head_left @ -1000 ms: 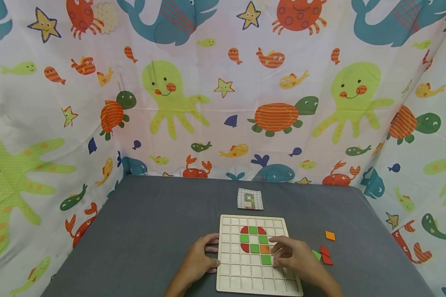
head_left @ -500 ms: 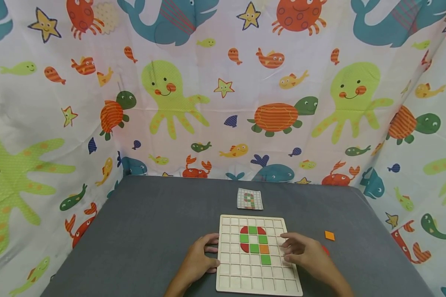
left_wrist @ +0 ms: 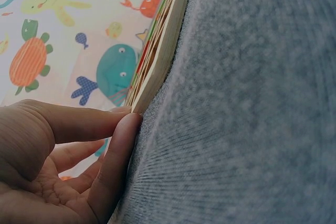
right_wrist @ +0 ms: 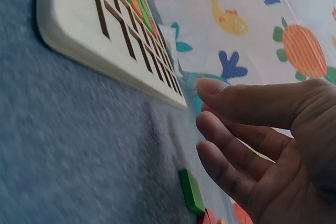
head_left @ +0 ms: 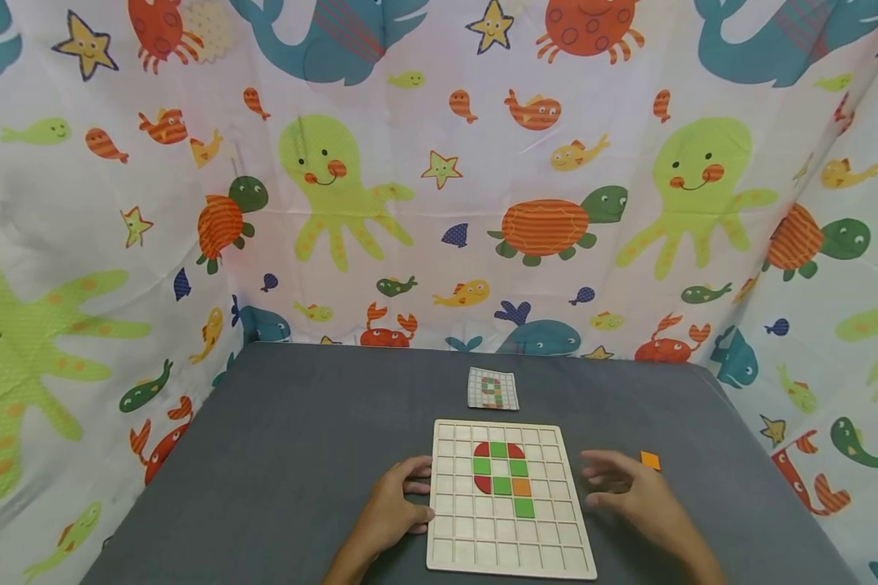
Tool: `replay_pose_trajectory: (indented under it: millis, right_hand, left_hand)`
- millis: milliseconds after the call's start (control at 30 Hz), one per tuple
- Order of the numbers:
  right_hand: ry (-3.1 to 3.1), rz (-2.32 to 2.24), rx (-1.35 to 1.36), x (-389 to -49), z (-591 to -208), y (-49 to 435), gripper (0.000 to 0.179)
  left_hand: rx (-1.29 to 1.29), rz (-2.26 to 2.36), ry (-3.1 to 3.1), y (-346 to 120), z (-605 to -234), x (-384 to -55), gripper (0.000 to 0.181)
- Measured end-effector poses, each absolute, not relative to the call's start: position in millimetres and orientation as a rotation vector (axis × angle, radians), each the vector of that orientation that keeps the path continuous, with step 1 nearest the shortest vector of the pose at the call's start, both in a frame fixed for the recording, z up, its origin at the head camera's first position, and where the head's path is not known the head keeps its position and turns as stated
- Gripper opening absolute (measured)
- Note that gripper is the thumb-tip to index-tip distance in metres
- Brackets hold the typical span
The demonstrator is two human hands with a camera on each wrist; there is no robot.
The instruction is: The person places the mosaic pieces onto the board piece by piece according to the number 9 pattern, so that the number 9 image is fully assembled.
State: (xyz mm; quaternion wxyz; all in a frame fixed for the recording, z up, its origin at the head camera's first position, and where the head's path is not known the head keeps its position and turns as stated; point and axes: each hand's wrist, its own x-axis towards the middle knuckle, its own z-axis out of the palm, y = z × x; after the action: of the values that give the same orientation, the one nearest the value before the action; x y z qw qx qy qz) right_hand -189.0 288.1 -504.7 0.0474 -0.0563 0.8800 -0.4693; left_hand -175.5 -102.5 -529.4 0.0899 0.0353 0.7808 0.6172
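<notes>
A pale wooden grid board [head_left: 475,532] lies on the grey cloth. Set in its squares are several green square tiles [head_left: 524,508], three rounded red tiles [head_left: 482,485] and one orange tile [head_left: 522,487]. My left hand [head_left: 389,504] holds the board's left edge; the left wrist view has its thumb and a finger meeting at the board's rim [left_wrist: 167,45]. Off the right edge hovers my right hand [head_left: 640,491], fingers loosely bent, holding nothing. Beneath it in the right wrist view are a loose green tile [right_wrist: 191,191] and red tiles [right_wrist: 207,217], hidden from the head view.
A small card [head_left: 493,388] printed with a coloured grid pattern lies behind the board. Past my right hand's fingers sits a loose orange square tile [head_left: 650,461]. A curtain [head_left: 439,317] with sea animals stands behind and beside the cloth-covered table [head_left: 307,431].
My right hand has moved right, off the board and over the loose tiles, hiding the green and red ones from the head view. My left hand has stayed at the board's edge.
</notes>
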Motion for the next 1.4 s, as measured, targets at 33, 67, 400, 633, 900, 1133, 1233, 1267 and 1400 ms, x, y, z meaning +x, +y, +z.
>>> replay_pose_trajectory:
  millis: [33,67,400,633,900,1133,1233,1267,1400]
  right_hand:
    - [2.706,-1.416,-0.157,-189.4,-504.4,290.1,0.064]
    - [2.726,-1.400,-0.154,-189.7,-504.4,292.3,0.063]
    - [2.757,-1.338,-0.086,-190.6,-505.4,312.9,0.065]
    - [2.764,-1.220,0.016,-192.0,-504.0,317.6,0.065]
    - [2.746,-1.186,-0.039,-192.1,-504.0,321.2,0.066]
    - [2.768,-1.127,-0.019,-193.6,-506.5,320.2,0.067]
    - [2.769,-1.124,0.014,-194.7,-507.6,319.8,0.067]
    - [2.771,-1.122,0.010,-195.0,-507.8,320.0,0.066]
    - [2.789,-1.114,0.016,-194.9,-509.5,321.8,0.066]
  left_hand:
    - [0.107,1.838,2.322,-102.7,-529.6,-175.6,0.075]
    - [0.107,1.840,2.322,-102.8,-529.7,-175.5,0.076]
    - [0.111,1.833,2.319,-103.7,-530.3,-175.4,0.075]
    - [0.101,1.824,2.326,-103.1,-530.7,-175.6,0.075]
    - [0.102,1.828,2.330,-103.2,-530.0,-175.4,0.075]
    - [0.119,1.824,2.347,-103.3,-530.7,-174.9,0.075]
    - [0.119,1.821,2.351,-103.2,-531.1,-175.0,0.074]
    - [0.118,1.821,2.350,-103.2,-531.1,-175.1,0.074]
    - [0.116,1.821,2.351,-103.1,-531.0,-175.5,0.074]
